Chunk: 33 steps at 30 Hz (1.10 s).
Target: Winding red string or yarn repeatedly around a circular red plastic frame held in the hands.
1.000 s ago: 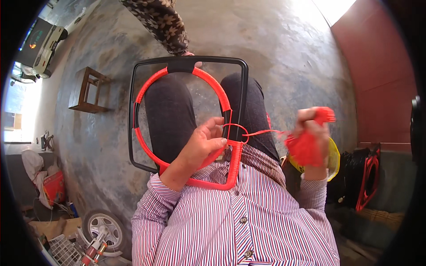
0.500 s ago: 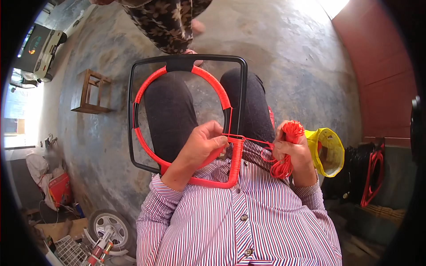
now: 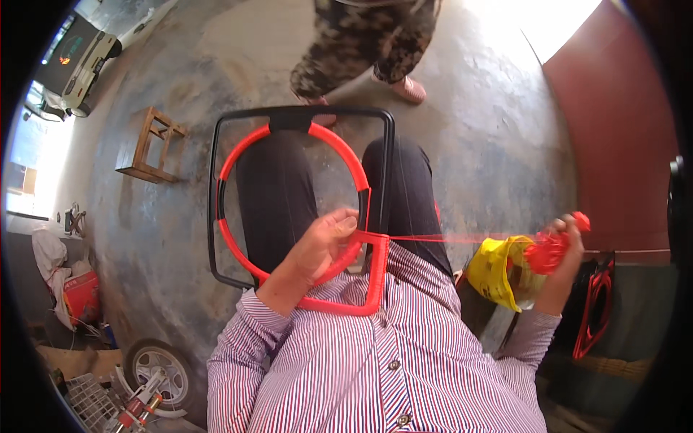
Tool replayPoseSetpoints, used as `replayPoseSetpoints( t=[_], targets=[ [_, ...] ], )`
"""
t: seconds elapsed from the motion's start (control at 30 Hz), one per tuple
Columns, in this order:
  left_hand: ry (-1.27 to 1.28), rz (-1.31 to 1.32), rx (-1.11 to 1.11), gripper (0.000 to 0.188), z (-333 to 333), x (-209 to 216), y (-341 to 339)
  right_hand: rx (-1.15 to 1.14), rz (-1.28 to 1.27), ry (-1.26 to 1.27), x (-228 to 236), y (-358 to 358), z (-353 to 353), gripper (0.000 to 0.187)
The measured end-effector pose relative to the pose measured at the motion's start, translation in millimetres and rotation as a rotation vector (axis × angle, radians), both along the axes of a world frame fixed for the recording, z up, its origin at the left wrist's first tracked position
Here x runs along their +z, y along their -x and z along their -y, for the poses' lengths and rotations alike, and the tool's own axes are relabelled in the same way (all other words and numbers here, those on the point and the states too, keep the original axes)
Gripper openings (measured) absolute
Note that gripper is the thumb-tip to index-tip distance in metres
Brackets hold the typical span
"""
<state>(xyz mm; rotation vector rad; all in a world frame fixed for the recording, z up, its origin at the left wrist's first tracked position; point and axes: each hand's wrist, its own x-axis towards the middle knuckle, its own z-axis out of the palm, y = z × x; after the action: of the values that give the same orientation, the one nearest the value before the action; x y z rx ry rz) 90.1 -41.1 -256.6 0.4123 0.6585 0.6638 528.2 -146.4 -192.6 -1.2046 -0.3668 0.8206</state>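
Note:
A black square frame [image 3: 390,151] with a round inner ring lies across my lap. Red cord [image 3: 339,148] covers most of the ring, with black gaps at its top and sides, and is wound round the frame's near right corner. My left hand [image 3: 323,245] is closed on the ring's right side, beside the wound part; some of its fingers are hidden behind it. Out to the right, my right hand [image 3: 567,249] grips a bundle of red cord [image 3: 545,254]. Taut red strands stretch from the frame's right bar to that bundle.
A yellow bag [image 3: 494,270] stands right of my knees, below the cord. A person in patterned trousers [image 3: 361,43] is on the floor ahead. At left are a wooden stool [image 3: 148,148] and a parked vehicle [image 3: 76,68]; a wheel [image 3: 159,372] stands at lower left.
My right hand has swung far right with the cord bundle, drawing the strands long and taut. My left hand stays at the frame. The person ahead has moved right.

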Motion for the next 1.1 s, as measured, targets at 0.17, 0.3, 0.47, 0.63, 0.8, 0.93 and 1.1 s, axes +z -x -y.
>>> replayPoseSetpoints(
  t=[0.17, 0.3, 0.47, 0.63, 0.8, 0.93, 1.1],
  targets=[
    [-0.033, -0.106, 0.048, 0.034, -3, 9, -2, -0.264, -0.179, -0.418, -59, -202, 72, 0.018],
    [-0.036, -0.147, 0.056, 0.039, -2, 15, -6, -0.094, -0.113, -0.253, -22, -65, 32, 0.023],
    [-0.077, -0.161, 0.045, 0.048, -1, 12, -8, 1.034, 0.267, 0.193, -14, 119, -2, 0.041],
    [-0.181, -0.147, 0.064, 0.051, 3, 8, -3, 1.44, 1.092, 0.51, 10, 206, -50, 0.075],
    [-0.037, -0.116, 0.043, 0.047, -2, 13, -18, 1.148, 1.026, 0.262, -22, 211, -66, 0.09],
    [-0.042, -0.134, -0.05, 0.035, 0, 19, -17, 1.102, 1.041, 0.13, -40, 203, -66, 0.085],
    [-0.035, -0.198, 0.088, 0.028, -1, 11, -14, 0.96, 0.557, 0.047, -53, 199, -66, 0.064]
  ],
)
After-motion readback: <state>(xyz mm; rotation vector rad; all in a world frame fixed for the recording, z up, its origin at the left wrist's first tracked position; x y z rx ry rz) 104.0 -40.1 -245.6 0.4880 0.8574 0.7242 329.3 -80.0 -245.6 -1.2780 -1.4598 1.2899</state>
